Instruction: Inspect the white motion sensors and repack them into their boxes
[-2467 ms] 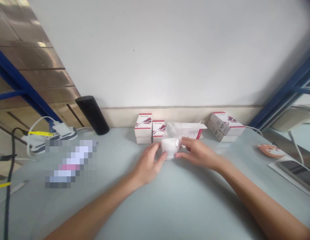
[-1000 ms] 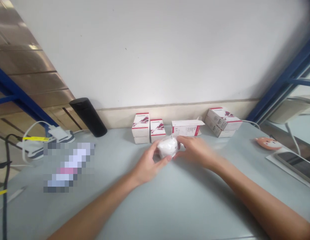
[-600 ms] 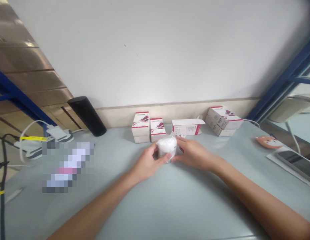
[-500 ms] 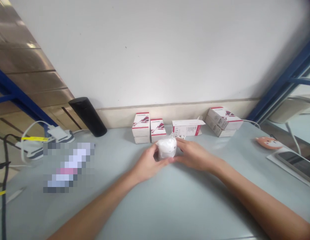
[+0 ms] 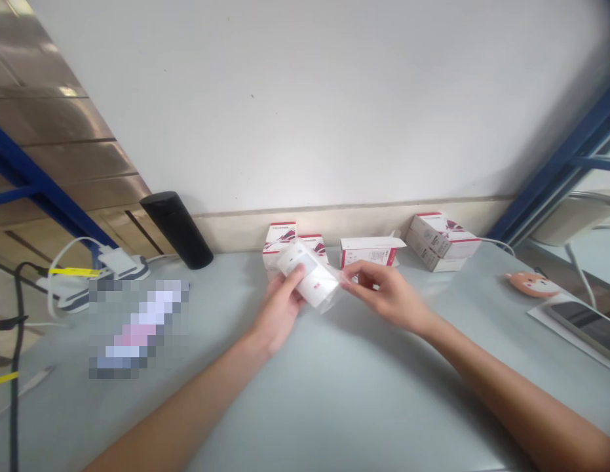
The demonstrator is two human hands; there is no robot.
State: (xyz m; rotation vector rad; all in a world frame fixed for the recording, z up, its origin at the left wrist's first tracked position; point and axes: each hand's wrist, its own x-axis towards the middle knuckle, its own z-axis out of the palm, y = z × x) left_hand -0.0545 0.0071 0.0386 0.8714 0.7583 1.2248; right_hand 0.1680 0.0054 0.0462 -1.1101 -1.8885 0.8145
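"Gripping what, there by the open white-and-red cardboard carton [image 5: 366,254]?"

"A white plastic device [image 5: 312,278] with softened corners, a grey panel and a small red mark. It's inside a clear plastic bag [image 5: 329,303], tilted, left of the carton and nearer the person."

"Which hand has it?"

"The left hand [image 5: 280,308]. Its thumb lies across the front face and the fingers go round behind, so it's pinching device and bag together. I can't tell exactly how those fingers sit; the device hides most of them."

"And the right hand [image 5: 388,295]?"

"Just in front of the carton, thumb and fingertips pressed together on the loose end of the bag, the other fingers bent."

"What's round the carton?"

"To its left, partly covered by the device, a small white-and-red cardboard box [image 5: 281,237] and a lower matching box [image 5: 314,246]. Just to its right, a stack of two similar boxes [image 5: 442,246], set at an angle."

"Farther off?"

"Well left of the carton, a black cylinder [image 5: 177,229], then a white-and-grey power strip [image 5: 76,301]. Well to its right, an orange-and-white animal-faced object [image 5: 532,284] and a flat grey phone-like slab [image 5: 584,324]."

"And under the carton?"

"A pale blue-grey table top [image 5: 309,406]; a white wall [image 5: 309,118] rises behind it."
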